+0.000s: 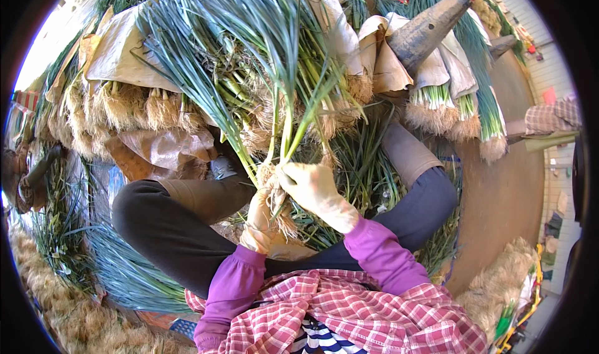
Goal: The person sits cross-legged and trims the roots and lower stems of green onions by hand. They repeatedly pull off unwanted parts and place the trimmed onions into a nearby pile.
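My left hand, in a pale glove, is closed around the rooted lower ends of a few green onions. Their roots hang below the fist, and the long leaves point away from me. Against the same stems, just above the roots, lies my gloved right hand with its fingers bent and thumb tucked in; its fingertips are partly hidden. Beyond both hands is a heap of loose green onions with tangled roots and some yellowish stalks.
Root-out onion bundles lie under a pale sheet at left. Wrapped bundles and a tapered, worn post-like object are at right. More leaves lie beside my left knee. A person's checked sleeve shows far right.
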`<action>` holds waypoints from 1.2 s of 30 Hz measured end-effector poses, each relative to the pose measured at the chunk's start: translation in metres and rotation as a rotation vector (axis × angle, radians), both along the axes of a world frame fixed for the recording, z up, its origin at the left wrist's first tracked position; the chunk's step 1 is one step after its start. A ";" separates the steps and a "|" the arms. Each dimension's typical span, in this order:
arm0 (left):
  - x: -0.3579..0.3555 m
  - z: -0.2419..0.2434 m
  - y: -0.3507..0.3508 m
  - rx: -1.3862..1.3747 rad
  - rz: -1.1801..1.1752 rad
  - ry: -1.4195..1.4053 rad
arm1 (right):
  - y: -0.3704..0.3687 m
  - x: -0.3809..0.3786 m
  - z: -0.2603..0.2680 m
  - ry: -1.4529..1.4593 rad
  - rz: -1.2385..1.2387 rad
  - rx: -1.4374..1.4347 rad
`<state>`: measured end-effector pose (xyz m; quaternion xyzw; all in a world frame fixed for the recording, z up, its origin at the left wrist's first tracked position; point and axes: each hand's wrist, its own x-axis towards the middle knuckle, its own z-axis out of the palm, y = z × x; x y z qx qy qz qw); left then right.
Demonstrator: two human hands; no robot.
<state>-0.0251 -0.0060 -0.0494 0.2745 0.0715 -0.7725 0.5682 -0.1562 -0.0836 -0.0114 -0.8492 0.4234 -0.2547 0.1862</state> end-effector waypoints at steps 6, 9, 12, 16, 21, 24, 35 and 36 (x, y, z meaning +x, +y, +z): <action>0.001 0.016 -0.003 0.092 0.046 -0.246 | -0.041 -0.022 0.031 -0.171 -0.124 -0.011; -0.002 0.023 -0.009 0.145 -0.019 -0.348 | -0.073 -0.032 0.015 0.028 -0.089 -0.010; -0.003 0.026 -0.014 0.092 0.046 -0.429 | -0.065 -0.035 -0.003 0.373 -0.038 0.037; -0.003 0.024 -0.017 0.053 0.089 -0.517 | -0.049 -0.045 -0.014 0.194 -0.023 -0.166; -0.007 0.021 -0.017 0.091 0.068 -0.645 | -0.058 -0.046 -0.008 0.307 0.072 -0.113; -0.011 0.022 -0.018 0.091 0.087 -0.623 | -0.070 -0.047 -0.007 0.419 0.114 -0.230; -0.005 0.025 -0.022 0.281 0.051 -0.711 | 0.013 -0.010 0.056 -0.079 0.415 0.673; -0.006 0.024 -0.018 0.216 0.067 -0.680 | 0.008 -0.015 0.043 -0.164 0.225 0.485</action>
